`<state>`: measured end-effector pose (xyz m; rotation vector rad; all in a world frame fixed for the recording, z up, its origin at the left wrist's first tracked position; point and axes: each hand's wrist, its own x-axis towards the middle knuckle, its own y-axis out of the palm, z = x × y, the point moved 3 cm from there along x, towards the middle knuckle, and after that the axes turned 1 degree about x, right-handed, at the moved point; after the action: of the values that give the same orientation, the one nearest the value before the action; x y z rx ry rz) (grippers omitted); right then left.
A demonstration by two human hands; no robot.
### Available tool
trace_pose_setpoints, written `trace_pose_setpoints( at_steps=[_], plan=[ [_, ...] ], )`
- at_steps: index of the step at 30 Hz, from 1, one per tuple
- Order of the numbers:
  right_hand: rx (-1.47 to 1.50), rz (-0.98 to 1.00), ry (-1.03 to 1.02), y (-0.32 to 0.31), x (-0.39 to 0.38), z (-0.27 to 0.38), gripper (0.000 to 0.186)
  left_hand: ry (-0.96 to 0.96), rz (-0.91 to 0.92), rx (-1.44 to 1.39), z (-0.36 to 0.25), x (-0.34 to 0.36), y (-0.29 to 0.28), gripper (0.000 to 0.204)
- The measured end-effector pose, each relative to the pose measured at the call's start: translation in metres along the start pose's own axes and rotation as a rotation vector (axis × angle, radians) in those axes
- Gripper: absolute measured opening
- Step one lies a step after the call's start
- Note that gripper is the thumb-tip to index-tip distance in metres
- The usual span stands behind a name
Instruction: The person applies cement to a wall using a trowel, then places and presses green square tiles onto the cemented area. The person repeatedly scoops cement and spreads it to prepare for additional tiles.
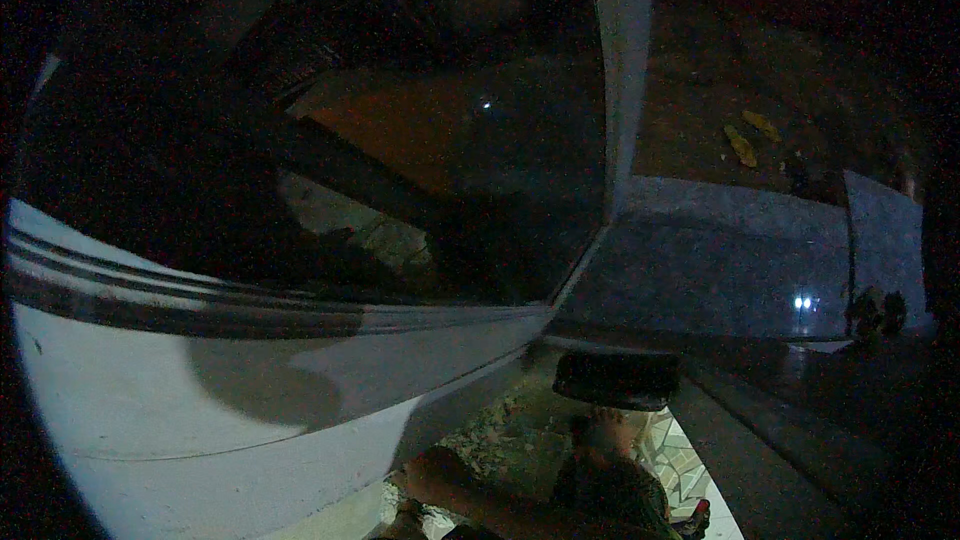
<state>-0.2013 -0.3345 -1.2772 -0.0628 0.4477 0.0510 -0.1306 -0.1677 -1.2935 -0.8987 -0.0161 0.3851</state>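
A bare limb [480, 495] reaches from the bottom middle leftward to the foot of a white wall [240, 380]; in the dimness I cannot tell whether its end is one of my hands. Beside it, a bare foot [605, 425] below dark cloth rests just under a dark oblong object [615, 375]. A small red-and-black thing [700, 515] shows at the lower right, and whether a hand holds it is unclear. Neither hand can be made out for certain.
Dark glass [520, 160] in a pale frame stands above the wall. At right are grey stone panels [730, 270], dark plants [880, 310], yellowish leaf-like shapes [745, 145] and a dark step [760, 440]. Patterned light tiles [670, 450] lie by the foot.
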Motion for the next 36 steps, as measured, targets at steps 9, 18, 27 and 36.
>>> trace_pose_setpoints(
  at_steps=[9,18,27,36],
  plan=[
    [-0.012,0.1,-0.083,0.04,0.003,0.007,0.061,-0.004,0.068,-0.044,-0.003,0.009,-0.018,0.041],
    [-0.02,0.299,-0.303,0.144,-0.014,0.033,0.061,-0.061,0.038,-0.206,0.037,0.006,0.041,0.041],
    [-0.102,0.256,-0.372,0.184,-0.018,0.038,0.06,-0.17,-0.053,-0.554,0.101,0.024,0.166,0.041],
    [-0.031,-0.016,-0.505,0.161,-0.03,0.026,0.039,-0.373,0.101,-1.227,0.134,0.043,0.307,0.042]
  ],
)
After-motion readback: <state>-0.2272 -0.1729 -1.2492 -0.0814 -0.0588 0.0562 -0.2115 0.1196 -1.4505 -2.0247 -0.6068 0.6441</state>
